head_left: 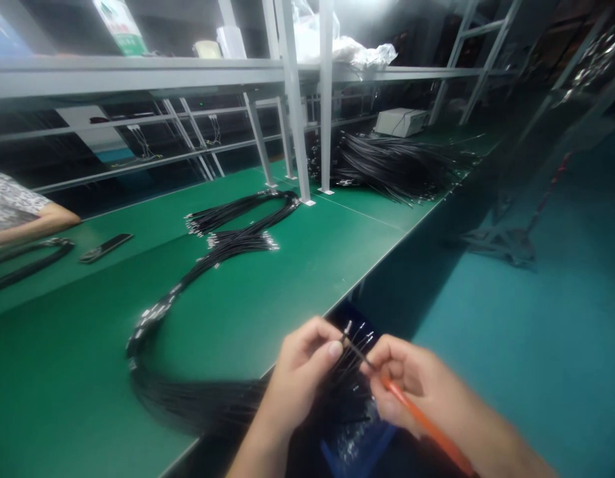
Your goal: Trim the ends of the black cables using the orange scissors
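In the head view, the left hand (305, 362) pinches a thin black cable (347, 328) between thumb and forefinger, its silvery tip poking up just above them. Just to the right, the right hand (410, 382) has its fingers curled around an orange-handled tool (422, 415), which slants down toward the wrist. A dark strip spans the gap between both sets of fingertips; whether it is cable or part of the tool cannot be told. Beneath the hands, more cable ends with pale tips lie over something blue (360, 445). Left of the left hand, a long black cable bundle (202, 401) curves across the green table (297, 299). Farther beyond that hand lie a looped bundle (277, 211), a phone-like object (107, 247) and another person's forearm (43, 222). Well beyond both hands, a large cable pile (387, 162) rests near a pale box (401, 122).
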Motion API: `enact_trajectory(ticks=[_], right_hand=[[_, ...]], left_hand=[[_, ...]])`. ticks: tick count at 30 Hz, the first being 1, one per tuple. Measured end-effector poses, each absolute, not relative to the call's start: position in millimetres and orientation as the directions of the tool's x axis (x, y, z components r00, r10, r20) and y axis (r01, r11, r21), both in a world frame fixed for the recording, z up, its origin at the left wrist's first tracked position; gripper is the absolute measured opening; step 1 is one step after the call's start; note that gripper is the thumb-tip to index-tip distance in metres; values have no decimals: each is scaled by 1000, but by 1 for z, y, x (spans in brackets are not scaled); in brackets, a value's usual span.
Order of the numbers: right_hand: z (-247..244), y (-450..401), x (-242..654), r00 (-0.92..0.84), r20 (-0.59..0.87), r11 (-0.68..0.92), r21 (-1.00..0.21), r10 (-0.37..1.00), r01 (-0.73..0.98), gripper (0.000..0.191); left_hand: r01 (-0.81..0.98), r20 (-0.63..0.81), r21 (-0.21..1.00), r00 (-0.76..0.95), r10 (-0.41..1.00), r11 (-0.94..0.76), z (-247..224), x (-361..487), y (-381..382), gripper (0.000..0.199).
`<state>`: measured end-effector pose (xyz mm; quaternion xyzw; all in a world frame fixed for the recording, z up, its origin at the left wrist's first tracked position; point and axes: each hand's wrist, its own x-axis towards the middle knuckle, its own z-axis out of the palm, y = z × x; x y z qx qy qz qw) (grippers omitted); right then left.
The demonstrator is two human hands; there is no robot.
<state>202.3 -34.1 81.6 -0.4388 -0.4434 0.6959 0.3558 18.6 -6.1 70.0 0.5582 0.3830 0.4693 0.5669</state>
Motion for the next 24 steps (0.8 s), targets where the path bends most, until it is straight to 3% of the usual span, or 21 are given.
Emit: enact_trajectory(ticks=[5, 9, 15, 20, 24], right_hand=[[87, -26, 200, -37, -189, -192, -957, 981, -217, 31], [83, -17, 189, 102, -67, -31, -948, 993, -317, 38], [82, -9, 174, 8, 70, 66, -895, 998, -440, 33], [72, -11, 166, -94, 16, -38, -841, 995, -539, 31], [68, -14, 167, -91, -33, -87, -709, 995, -699, 26]], left_hand=[[-332, -78, 918, 387, 919, 217, 69, 20, -1, 14], [-328, -83, 917, 397, 914, 226, 70, 21, -2, 14], [-295, -120, 915, 453, 884, 275, 68, 25, -7, 10], [-338, -118, 886, 501, 857, 319, 68, 28, -12, 12], [-300, -50, 931, 458, 888, 208, 76, 28, -11, 12]])
